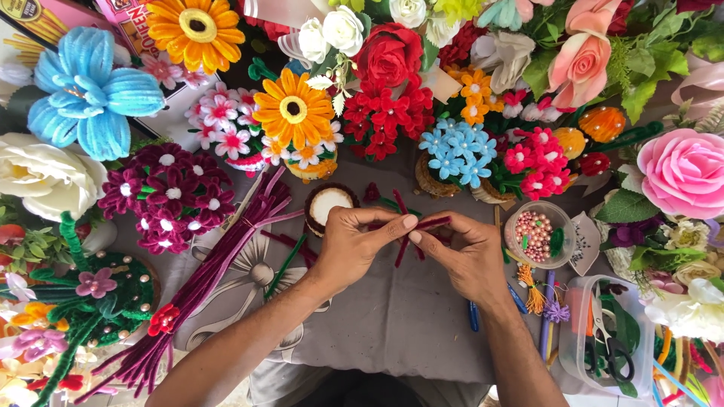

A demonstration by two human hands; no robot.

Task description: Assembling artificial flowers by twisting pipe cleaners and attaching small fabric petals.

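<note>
Maroon pipe cleaner (432, 223) pinched between left hand (353, 245) and right hand (461, 256).

A grey cloth (407, 316) covers the counter, with a pale bow pattern showing at its left. On it, a long bundle of maroon pipe cleaners (204, 279) runs diagonally from near left toward the middle. A small round container (329, 203) with a white inside sits at the centre. To the right stand a clear cup of pink beads (537, 235) and, nearer, a clear plastic box (609, 343) holding scissors. Handmade flower bouquets (392, 105) crowd the far edge and both sides.
</note>
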